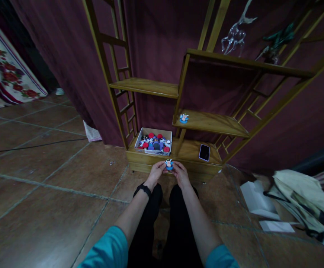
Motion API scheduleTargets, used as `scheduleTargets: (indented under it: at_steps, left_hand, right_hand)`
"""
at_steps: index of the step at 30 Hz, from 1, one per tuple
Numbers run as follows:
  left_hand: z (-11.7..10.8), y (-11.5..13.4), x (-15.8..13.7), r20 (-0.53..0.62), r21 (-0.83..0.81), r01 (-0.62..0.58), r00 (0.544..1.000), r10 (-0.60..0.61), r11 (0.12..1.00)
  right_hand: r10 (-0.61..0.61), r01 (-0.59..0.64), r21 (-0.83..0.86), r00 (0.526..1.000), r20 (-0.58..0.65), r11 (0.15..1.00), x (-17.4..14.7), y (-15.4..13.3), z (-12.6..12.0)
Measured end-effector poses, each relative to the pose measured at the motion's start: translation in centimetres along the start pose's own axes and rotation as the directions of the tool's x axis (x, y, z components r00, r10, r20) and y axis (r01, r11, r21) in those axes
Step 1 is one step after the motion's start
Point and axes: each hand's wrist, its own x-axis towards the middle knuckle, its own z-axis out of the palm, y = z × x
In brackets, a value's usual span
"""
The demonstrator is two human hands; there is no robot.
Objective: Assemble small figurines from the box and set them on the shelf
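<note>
Between my two hands is a small figurine (pixel 169 164) with a blue round base, held above my knees in front of the shelf's bottom drawer. My left hand (pixel 157 171) grips it from the left, fingers closed at its side. From the right, my right hand (pixel 180 172) pinches the same figurine. A similar figurine (pixel 183 118) with a blue base stands at the left end of the middle shelf (pixel 214 123). Just beyond my hands, an open cardboard box (pixel 157 152) full of small figures with red, purple and blue bases rests on the lowest shelf.
A phone (pixel 204 152) lies on the lowest shelf at right. Glass deer (pixel 234 35) and a green ornament (pixel 279 41) stand on the upper right shelf (pixel 251 64). A pale bag (pixel 309 197) and white boxes (pixel 258 201) lie on the floor at right. A cable (pixel 39 145) crosses the left floor.
</note>
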Motion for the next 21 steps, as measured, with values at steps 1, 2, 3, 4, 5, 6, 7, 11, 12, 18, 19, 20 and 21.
scheduleTargets:
  at_steps: [1, 2, 3, 4, 5, 6, 7, 11, 12, 18, 19, 20, 21]
  left_hand:
    - [0.03, 0.02, 0.00, -0.005, -0.004, 0.004, 1.000, -0.004, 1.000]
    - [0.05, 0.03, 0.00, -0.010, -0.008, 0.006, 1.000, -0.006, 1.000]
    - [0.06, 0.03, 0.00, -0.016, -0.012, 0.007, 1.000, -0.008, 1.000]
    - [0.07, 0.03, 0.00, -0.020, -0.015, 0.007, 1.000, -0.008, 1.000]
    - [0.07, 0.03, 0.00, -0.023, -0.018, 0.006, 1.000, -0.007, 1.000]
    - [0.07, 0.04, -0.01, -0.024, -0.022, 0.006, 1.000, -0.007, 1.000]
    - [0.08, 0.04, -0.03, -0.025, -0.026, 0.007, 1.000, -0.007, 1.000]
    - [0.09, 0.11, -0.12, -0.029, -0.032, 0.022, 0.999, -0.023, 0.999]
    - [0.09, 0.13, -0.14, -0.026, -0.032, 0.027, 0.999, -0.028, 0.999]
    - [0.03, 0.21, -0.22, -0.008, -0.020, 0.061, 0.998, -0.061, 0.998]
    - [0.02, 0.22, -0.23, -0.007, -0.017, 0.066, 0.998, -0.067, 0.998]
    - [0.01, 0.24, -0.24, -0.008, -0.015, 0.070, 0.997, -0.071, 0.997]
    - [0.01, 0.26, -0.26, -0.009, -0.015, 0.073, 0.997, -0.074, 0.997]
  right_hand:
    - [0.001, -0.001, -0.004, 1.000, 0.002, 1.000, -0.01, -0.02, 0.00]
    - [0.000, 0.000, -0.008, 1.000, 0.005, 1.000, -0.02, -0.03, 0.00]
    - [0.000, 0.000, -0.011, 1.000, 0.009, 1.000, -0.02, -0.04, 0.00]
    - [-0.001, 0.001, -0.014, 1.000, 0.012, 1.000, -0.01, -0.05, 0.00]
    - [-0.003, 0.003, -0.016, 1.000, 0.014, 1.000, 0.00, -0.04, 0.00]
    - [-0.005, 0.005, -0.018, 1.000, 0.014, 1.000, 0.02, -0.02, 0.00]
    - [-0.009, 0.009, -0.020, 1.000, 0.012, 1.000, 0.04, 0.00, 0.00]
    - [-0.023, 0.023, -0.021, 1.000, 0.009, 1.000, 0.12, 0.12, -0.01]
    - [-0.022, 0.023, -0.019, 1.000, 0.009, 1.000, 0.13, 0.13, -0.01]
    - [-0.013, 0.013, -0.021, 1.000, 0.003, 1.000, 0.11, 0.12, 0.01]
    - [-0.014, 0.014, -0.023, 1.000, -0.002, 1.000, 0.11, 0.12, 0.01]
    - [-0.015, 0.015, -0.023, 1.000, -0.007, 1.000, 0.13, 0.14, 0.00]
    - [-0.015, 0.015, -0.021, 1.000, -0.010, 1.000, 0.15, 0.16, -0.01]
